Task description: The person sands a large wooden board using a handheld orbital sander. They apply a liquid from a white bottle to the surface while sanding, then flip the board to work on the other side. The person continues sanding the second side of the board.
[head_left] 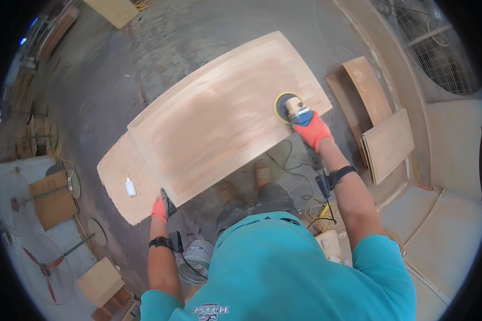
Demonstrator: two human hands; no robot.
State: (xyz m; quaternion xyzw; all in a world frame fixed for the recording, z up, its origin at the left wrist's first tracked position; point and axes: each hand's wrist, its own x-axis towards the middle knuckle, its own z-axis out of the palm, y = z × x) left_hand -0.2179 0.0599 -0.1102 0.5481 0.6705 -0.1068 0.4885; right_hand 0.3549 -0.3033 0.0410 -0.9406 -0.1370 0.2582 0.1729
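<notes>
My right hand (313, 130), in a red glove, is closed round a power sander (296, 111). The sander's round pad with a yellow rim lies on the right part of a large pale wooden panel (209, 120). At the panel's near left corner is my left hand (160, 208), also in a red glove, beside a dark patch whose nature I cannot make out; its fingers are mostly hidden. Under the panel's left end a rough-edged board (115, 168) sticks out, with a small white bottle (130, 187) on it.
Curved and flat wood panels (389, 144) lean by the wall on the right, below a large fan (439, 53). A dark cord (286, 166) trails near my feet. A bucket (197, 257) stands by my left arm. More fans (47, 267) and boards stand at the left.
</notes>
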